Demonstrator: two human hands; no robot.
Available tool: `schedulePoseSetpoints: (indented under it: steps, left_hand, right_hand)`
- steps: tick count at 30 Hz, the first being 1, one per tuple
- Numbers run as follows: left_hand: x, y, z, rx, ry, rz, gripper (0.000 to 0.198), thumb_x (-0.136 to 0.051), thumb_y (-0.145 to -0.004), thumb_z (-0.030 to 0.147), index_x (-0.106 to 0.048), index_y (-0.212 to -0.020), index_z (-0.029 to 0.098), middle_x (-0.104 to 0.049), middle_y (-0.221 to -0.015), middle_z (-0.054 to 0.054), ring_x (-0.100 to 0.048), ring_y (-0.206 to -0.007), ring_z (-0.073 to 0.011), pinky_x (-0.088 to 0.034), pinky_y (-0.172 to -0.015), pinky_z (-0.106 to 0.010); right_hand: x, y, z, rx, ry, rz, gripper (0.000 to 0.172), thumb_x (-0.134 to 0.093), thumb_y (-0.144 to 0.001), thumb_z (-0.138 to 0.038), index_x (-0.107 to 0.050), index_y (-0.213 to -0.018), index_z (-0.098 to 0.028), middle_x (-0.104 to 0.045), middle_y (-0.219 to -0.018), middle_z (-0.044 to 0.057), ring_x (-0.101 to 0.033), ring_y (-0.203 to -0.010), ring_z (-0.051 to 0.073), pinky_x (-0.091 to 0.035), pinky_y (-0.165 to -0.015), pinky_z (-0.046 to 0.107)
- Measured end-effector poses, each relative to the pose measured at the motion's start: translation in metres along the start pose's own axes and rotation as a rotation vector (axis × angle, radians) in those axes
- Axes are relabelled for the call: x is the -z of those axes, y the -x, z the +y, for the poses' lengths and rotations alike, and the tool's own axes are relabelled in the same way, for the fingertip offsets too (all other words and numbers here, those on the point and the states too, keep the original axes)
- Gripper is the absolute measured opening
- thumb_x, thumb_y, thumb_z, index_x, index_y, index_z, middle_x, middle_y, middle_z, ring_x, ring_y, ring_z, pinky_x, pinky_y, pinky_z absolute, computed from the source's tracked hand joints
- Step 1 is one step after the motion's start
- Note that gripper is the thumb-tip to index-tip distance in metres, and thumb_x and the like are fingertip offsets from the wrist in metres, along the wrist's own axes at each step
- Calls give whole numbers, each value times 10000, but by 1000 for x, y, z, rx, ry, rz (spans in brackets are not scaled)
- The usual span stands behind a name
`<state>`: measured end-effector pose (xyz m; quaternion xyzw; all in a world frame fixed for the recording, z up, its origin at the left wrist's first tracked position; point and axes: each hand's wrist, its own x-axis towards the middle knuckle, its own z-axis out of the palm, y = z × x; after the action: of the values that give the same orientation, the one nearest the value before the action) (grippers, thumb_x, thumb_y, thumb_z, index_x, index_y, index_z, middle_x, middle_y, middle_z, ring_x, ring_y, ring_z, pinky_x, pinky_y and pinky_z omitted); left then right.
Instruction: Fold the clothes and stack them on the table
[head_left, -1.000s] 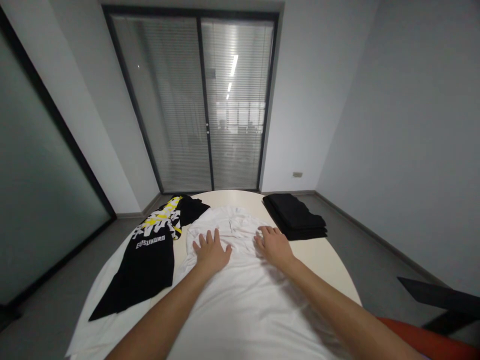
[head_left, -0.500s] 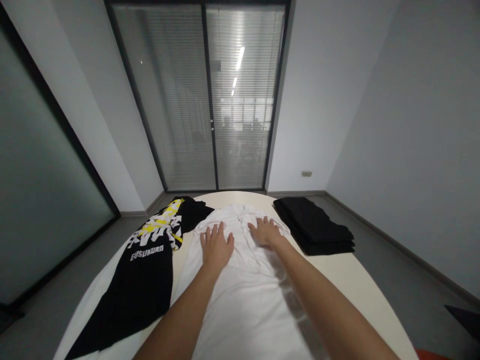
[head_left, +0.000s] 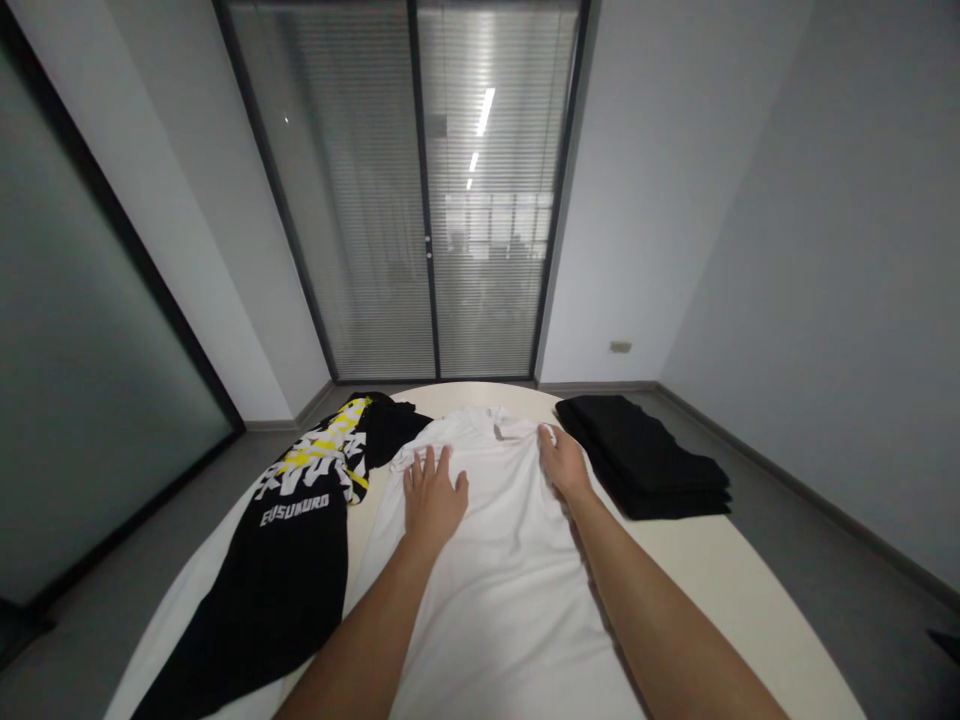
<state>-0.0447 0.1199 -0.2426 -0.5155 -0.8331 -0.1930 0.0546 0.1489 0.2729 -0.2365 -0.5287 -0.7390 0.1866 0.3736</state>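
Note:
A white T-shirt [head_left: 502, 560] lies spread lengthwise over the table, with its collar end at the far side. My left hand [head_left: 435, 495] rests flat on the shirt's upper left, fingers spread. At the upper right edge my right hand [head_left: 564, 462] has its fingers closed on the cloth, which pulls into light folds beside it. To the left is a black T-shirt [head_left: 277, 590] with white lettering and a yellow and white print.
A stack of folded black clothes [head_left: 645, 460] sits at the table's right edge. White cloth [head_left: 169, 610] shows under the black shirt. The pale round-edged table [head_left: 735, 590] stands before a glass door with blinds [head_left: 487, 300].
My right hand has moved right from the shirt's middle to its edge and closed on the cloth. The bunched collar area is smoother. My left hand has barely moved.

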Motion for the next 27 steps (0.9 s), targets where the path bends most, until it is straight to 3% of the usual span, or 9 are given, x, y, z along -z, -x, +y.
schedulePoseSetpoints:
  steps: [5, 10, 14, 16, 18, 22, 27]
  left_hand:
    - [3, 1, -3, 54, -26, 10, 601, -440, -953, 423, -431, -1498, 171, -363, -1574, -165, -268, -1469, -391, -223, -1179, -547]
    - [2, 2, -5, 105, -40, -3, 636, -453, -931, 433, -415, -1504, 159, -319, -1593, -177, -222, -1476, -422, -192, -1175, -580]
    - [1, 2, -5, 128, -57, -6, 656, -459, -918, 430, -398, -1509, 152, -300, -1599, -184, -202, -1480, -430, -186, -1172, -590]
    - [0, 1, -5, 129, -58, -1, 665, -464, -916, 425, -378, -1517, 152, -306, -1597, -185, -203, -1482, -423, -185, -1173, -588]
    - [0, 2, -5, 129, -51, 1, 668, -466, -916, 422, -367, -1519, 151, -307, -1597, -182, -201, -1484, -415, -185, -1175, -584]
    - [0, 2, -5, 124, -52, -7, 667, -460, -923, 419, -357, -1522, 147, -296, -1603, -176, -189, -1489, -410, -185, -1177, -582]
    - [1, 1, -3, 147, -91, -22, 665, -460, -930, 422, -342, -1534, 171, -293, -1610, -149, -189, -1493, -393, -193, -1184, -563]
  right_hand:
    - [11, -3, 5, -54, -180, 170, 661, -206, -975, -585, -657, -1139, -130, -717, -1083, 177, -655, -1032, 291, -474, -909, 365]
    - [20, -8, 1, -101, -202, 216, 620, -200, -960, -581, -643, -1038, -155, -712, -1035, 180, -651, -1010, 296, -471, -897, 377]
    - [34, -24, -2, -202, -182, 208, 550, -514, -837, -628, -584, -1104, -152, -709, -989, 163, -663, -929, 298, -493, -819, 376]
    - [43, -33, -1, -202, -161, 165, 591, -712, -704, -502, -556, -1149, -146, -707, -987, 146, -662, -886, 279, -499, -784, 357]
    - [52, -42, 4, -203, -162, 154, 574, -756, -641, -372, -568, -1133, -142, -705, -967, 128, -655, -848, 257, -502, -761, 344]
    - [70, -52, 24, -189, -281, 301, 481, -709, -666, -351, -623, -1098, -156, -695, -957, 97, -642, -833, 230, -514, -766, 341]
    - [82, -60, 53, -231, -576, 509, 553, -719, -644, -337, -611, -1156, -158, -668, -927, 58, -623, -806, 193, -538, -721, 304]
